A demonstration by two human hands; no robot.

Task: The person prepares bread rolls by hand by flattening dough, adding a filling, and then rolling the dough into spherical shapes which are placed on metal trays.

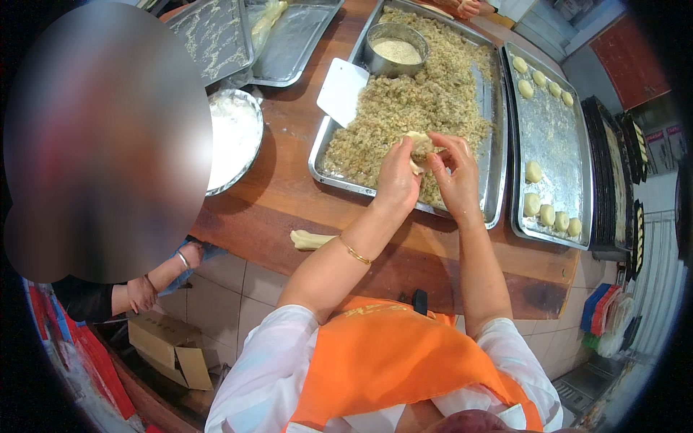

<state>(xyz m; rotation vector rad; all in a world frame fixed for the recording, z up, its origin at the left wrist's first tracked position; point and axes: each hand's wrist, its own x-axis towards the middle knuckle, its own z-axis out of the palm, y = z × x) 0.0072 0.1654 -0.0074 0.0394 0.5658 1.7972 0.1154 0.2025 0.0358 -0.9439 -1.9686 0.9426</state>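
Over the near part of a large metal tray (317,164) of crumbly brown filling (404,101), both my hands are raised together. My left hand (399,179) cups a pale dough wrapper (418,138) with some filling in it. The bent fingers and thumb of my right hand (458,175) close on the right side of that wrapper. A white scraper (342,92) leans on the tray's left edge. In the filling sits a round metal tin (393,66) of pale grains. A strip of dough (312,239) lies on the wooden table beside my left forearm.
To the right, a metal tray (552,169) carries several dough balls (533,204). A bowl of white flour (234,137) and flat trays (296,43) stand at the left. A person's arm (170,274) is at lower left; another hand (468,9) shows beyond the filling tray.
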